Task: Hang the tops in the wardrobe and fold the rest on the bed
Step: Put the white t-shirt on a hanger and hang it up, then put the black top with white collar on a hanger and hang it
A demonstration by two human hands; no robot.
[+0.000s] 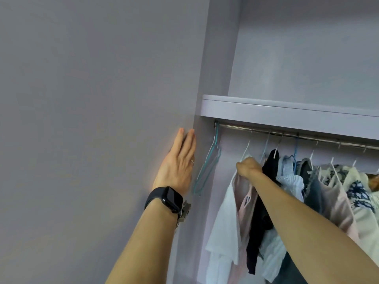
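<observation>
I face an open lilac wardrobe with a metal rail under a shelf. Several tops hang on the rail on hangers. My right hand grips the white hanger at the shoulder of a white top, the leftmost garment, with a pink top and a black top right beside it. My left hand lies flat with straight fingers against the wardrobe door, close to its hinge edge. A black watch sits on that wrist.
An empty teal hanger dangles at the rail's left end, between my two hands. A metal door hinge shows below my left wrist. More patterned and grey garments fill the rail to the right.
</observation>
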